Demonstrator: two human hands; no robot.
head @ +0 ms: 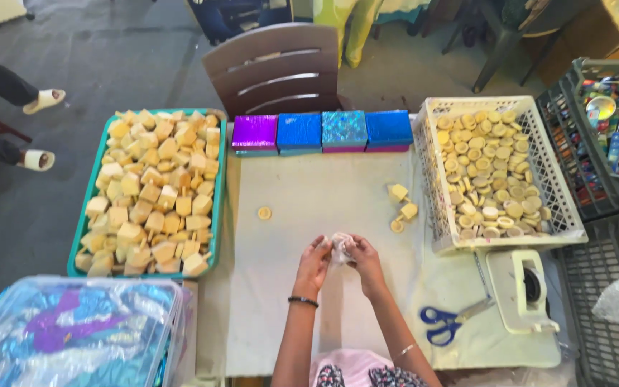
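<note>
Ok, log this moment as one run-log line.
left hand: on crumpled wrap | right hand: on crumpled wrap | nearby: wooden tops, scissors | table

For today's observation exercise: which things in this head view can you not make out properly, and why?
- Small whitish item: mostly covered by the left hand and right hand; kind unclear.
- Dark crate: cut off by the right edge; contents too small to tell.
- Bag: cut off by the bottom edge, glare blurs the contents.

Tray [84, 208] left, basket [560, 186] right — boxes [322, 130] between, behind the hands [339, 259].
</note>
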